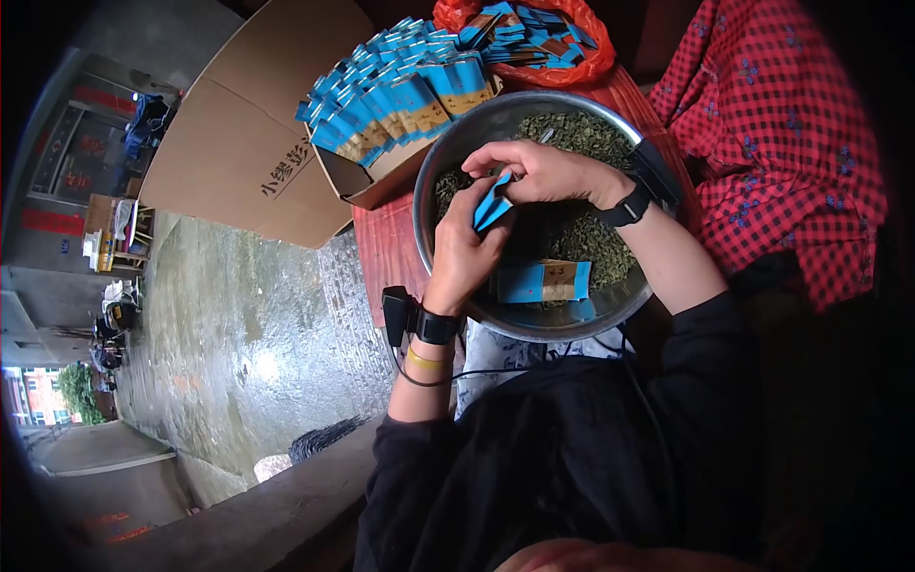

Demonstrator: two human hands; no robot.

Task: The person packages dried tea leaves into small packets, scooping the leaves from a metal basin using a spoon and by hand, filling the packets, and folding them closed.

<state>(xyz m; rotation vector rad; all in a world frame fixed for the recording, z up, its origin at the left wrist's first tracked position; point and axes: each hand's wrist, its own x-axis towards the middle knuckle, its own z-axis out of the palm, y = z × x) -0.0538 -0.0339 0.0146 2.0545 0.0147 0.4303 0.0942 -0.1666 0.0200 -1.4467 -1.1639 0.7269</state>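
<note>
A blue packet, its top edge spread apart, is held in my left hand over a round metal bowl. My right hand is curled against the packet's upper end, fingertips above it; what it grips is hidden. A small pale, shiny end shows just behind its knuckles. Dried green leaves lie in the bowl. On them, near the bowl's front edge, rests a blue and tan packet.
A cardboard box behind the bowl holds several upright blue packets. Beside it, a red plastic bag contains more packets. Red checked cloth hangs at right. Wet floor shows at left.
</note>
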